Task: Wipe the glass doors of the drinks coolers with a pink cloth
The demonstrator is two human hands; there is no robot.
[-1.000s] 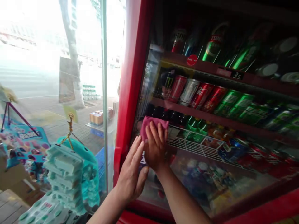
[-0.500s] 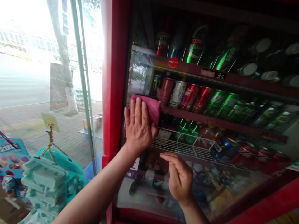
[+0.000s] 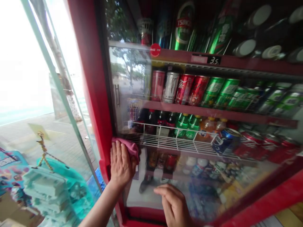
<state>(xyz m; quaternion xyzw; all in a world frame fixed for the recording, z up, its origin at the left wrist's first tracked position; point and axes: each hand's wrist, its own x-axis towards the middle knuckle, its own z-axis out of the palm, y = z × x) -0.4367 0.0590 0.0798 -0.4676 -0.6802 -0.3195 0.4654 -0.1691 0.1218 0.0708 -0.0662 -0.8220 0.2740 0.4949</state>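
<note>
Pink cloth (image 3: 126, 146), crumpled, pressed against glass door (image 3: 131, 75) under left hand (image 3: 121, 165), fingers spread, cloth held beneath palm; placed low, just beside red cooler frame (image 3: 94, 94). Right hand (image 3: 174, 204) empty, fingers loosely curled, near lower glass. Drink cans (image 3: 184, 90) shelved behind glass, above white wire rack (image 3: 177, 145).

Left hand (image 3: 121, 165): bare, slender, four fingers and thumb showing, nails trimmed short, nothing worn on fingers or wrist.

Right hand (image 3: 174, 205): bare, likewise slender, knuckles and short nails showing, cut off by the lower picture edge at the wrist.

Left forearm (image 3: 101, 201): bare and smooth from wrist to lower picture edge.

Dark shoe (image 3: 145, 186): visible only as a reflection, details too blurred to tell.
</note>
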